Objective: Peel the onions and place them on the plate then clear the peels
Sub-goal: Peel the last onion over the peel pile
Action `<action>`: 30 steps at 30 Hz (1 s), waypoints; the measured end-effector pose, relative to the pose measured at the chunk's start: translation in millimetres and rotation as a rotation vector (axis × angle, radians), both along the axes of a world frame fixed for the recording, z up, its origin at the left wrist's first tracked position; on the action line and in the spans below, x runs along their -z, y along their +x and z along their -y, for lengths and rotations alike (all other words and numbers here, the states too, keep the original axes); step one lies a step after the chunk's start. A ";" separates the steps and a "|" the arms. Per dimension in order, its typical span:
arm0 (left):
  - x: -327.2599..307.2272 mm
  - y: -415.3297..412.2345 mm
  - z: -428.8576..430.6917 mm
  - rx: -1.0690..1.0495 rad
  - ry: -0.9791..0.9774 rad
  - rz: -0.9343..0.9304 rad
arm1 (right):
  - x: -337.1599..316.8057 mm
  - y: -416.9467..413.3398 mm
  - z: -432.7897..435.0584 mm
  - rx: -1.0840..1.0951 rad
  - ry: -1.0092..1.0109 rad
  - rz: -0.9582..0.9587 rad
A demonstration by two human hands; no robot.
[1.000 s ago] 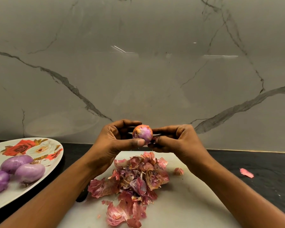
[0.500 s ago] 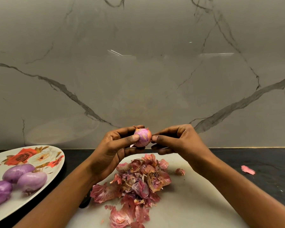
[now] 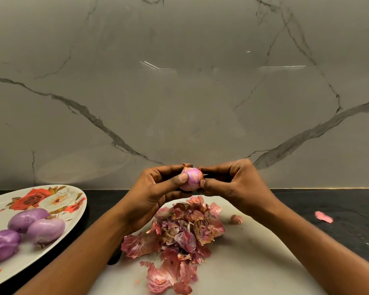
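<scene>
Onion [image 3: 191,179] turned slightly between the hands, more bare purple showing now. Dark table [image 3: 339,201], white board [image 3: 254,262] on it, plate [image 3: 0,204] at left with three peeled onions [image 3: 45,228]. Peel pile [image 3: 179,231] unchanged on board. Left hand [image 3: 149,194] and right hand [image 3: 237,186]: fingers of both grip the onion above the pile.

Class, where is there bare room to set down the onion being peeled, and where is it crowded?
Free: the far, flowered end of the plate, beyond the three peeled onions; the board right of the peel pile. Crowded: the plate's near left, the board's middle.
</scene>
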State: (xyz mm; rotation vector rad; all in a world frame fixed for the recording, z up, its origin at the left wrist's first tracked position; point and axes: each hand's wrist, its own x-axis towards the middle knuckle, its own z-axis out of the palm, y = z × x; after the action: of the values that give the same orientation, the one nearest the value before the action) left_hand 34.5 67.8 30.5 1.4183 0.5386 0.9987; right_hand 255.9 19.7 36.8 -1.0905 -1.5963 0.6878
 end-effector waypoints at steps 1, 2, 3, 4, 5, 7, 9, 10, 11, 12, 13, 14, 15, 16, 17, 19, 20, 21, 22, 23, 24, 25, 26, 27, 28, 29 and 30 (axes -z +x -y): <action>0.0 -0.2 0.5 0.002 -0.004 0.000 | 0.9 0.9 -0.9 0.005 0.001 0.012; 0.0 -0.3 0.7 0.004 -0.006 0.000 | 1.9 1.9 -1.8 0.011 0.006 0.024; 0.3 -0.5 0.8 0.008 -0.009 -0.001 | 1.8 1.8 -1.9 0.022 0.013 0.031; 0.5 -0.6 0.4 0.015 -0.016 0.002 | 1.3 1.7 -2.1 0.034 0.022 0.027; 0.2 -0.8 0.3 0.024 -0.028 0.009 | 0.9 1.6 -2.3 0.042 0.026 0.010; -0.7 -1.9 0.1 0.034 -0.048 0.025 | -0.4 0.6 -1.8 0.041 0.017 -0.028; -1.1 -2.6 -0.4 0.032 -0.051 0.036 | -2.7 -1.7 0.2 0.022 -0.003 -0.039; -1.1 -2.5 -0.7 0.030 -0.051 0.038 | -2.8 -1.3 0.5 0.007 -0.010 -0.052; -0.8 -2.5 -1.0 0.028 -0.050 0.037 | -4.1 -2.0 1.1 -0.009 -0.022 -0.077; -0.2 -2.7 -1.5 0.025 -0.047 0.034 | -4.6 -2.2 1.2 -0.031 -0.031 -0.107; -0.1 -2.4 -1.8 0.023 -0.043 0.031 | -5.0 -2.5 1.7 -0.050 -0.042 -0.129; 0.2 -2.3 -2.1 0.020 -0.038 0.027 | -4.5 -2.2 1.7 -0.065 -0.042 -0.140; 0.4 -2.1 -2.4 0.020 -0.033 0.024 | -5.4 -2.9 2.6 -0.073 -0.047 -0.143; 0.5 -2.3 -2.4 0.020 -0.031 0.023 | -5.6 -2.8 2.4 -0.074 -0.046 -0.140; 0.5 -2.5 -2.3 0.021 -0.033 0.027 | -5.8 -2.6 3.0 -0.070 -0.038 -0.138; 0.5 -3.3 -2.7 0.026 -0.039 0.046 | -5.8 -1.8 2.7 -0.053 -0.010 -0.128; 0.4 -3.2 -2.8 0.030 -0.041 0.054 | -5.3 -1.4 2.6 -0.039 -0.002 -0.120; 0.2 -3.1 -2.7 0.030 -0.040 0.058 | -5.3 -1.2 2.9 -0.029 -0.003 -0.112; 0.0 -3.0 -2.8 0.029 -0.036 0.059 | -4.1 -0.4 1.7 -0.028 -0.001 -0.106; 0.0 -3.0 -2.7 0.026 -0.031 0.055 | -4.4 -1.4 1.8 -0.032 -0.006 -0.112; 0.3 -3.0 -2.6 0.025 -0.024 0.047 | -4.6 -1.9 2.0 -0.044 -0.009 -0.123; 0.4 -3.1 -2.4 0.023 -0.016 0.037 | -4.8 -2.5 2.4 -0.058 -0.017 -0.138; 0.7 -3.1 -2.1 0.019 -0.006 0.027 | -4.1 -1.9 1.9 -0.063 -0.018 -0.142; 0.8 -3.1 -1.8 0.014 0.004 0.017 | -4.1 -1.9 1.9 -0.056 -0.029 -0.144; 1.0 -2.7 -1.7 0.007 0.013 0.007 | -3.3 -0.9 1.0 -0.050 -0.031 -0.138; 1.1 -2.3 -1.6 0.002 0.021 -0.003 | -3.7 -1.3 1.3 -0.039 -0.031 -0.137; 1.4 -1.9 -1.6 -0.001 0.025 -0.007 | -3.0 -0.7 0.6 -0.035 -0.028 -0.132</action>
State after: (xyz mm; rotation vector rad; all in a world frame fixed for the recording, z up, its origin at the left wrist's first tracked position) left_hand 32.6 69.3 29.1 1.4439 0.5336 1.0044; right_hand 255.2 19.1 39.8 -1.0179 -1.4995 0.7913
